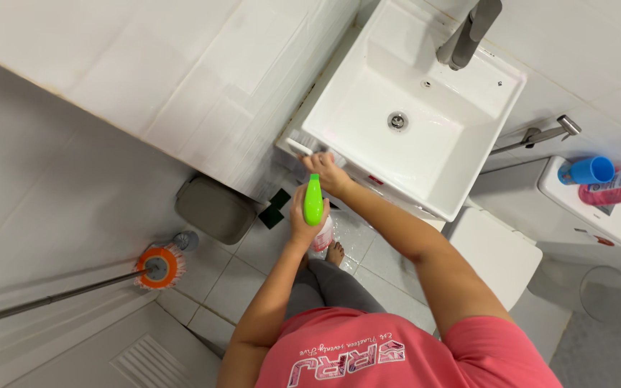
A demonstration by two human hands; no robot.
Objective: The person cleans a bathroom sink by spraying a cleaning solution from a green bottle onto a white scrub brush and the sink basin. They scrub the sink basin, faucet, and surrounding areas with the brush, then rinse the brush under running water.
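White bathroom tiles are surrounding the sink (pixel 368 154). Left hand (pixel 302 215) is closing its grip around a green-topped spray bottle (pixel 314 201); just above it, right hand (pixel 326 172) is pressing fingers together against the sink's corner.

bin (pixel 215 209) left of sink (pixel 425 154), brush (pixel 158 267) beside

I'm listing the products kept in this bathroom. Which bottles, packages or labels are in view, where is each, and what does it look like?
Spray bottle: in the left hand, below the sink corner; green top, clear body.
Clear bottle: lying on the toilet tank; pink contents, label.
Blue cup: beside that bottle; plain.
No screens or signs.
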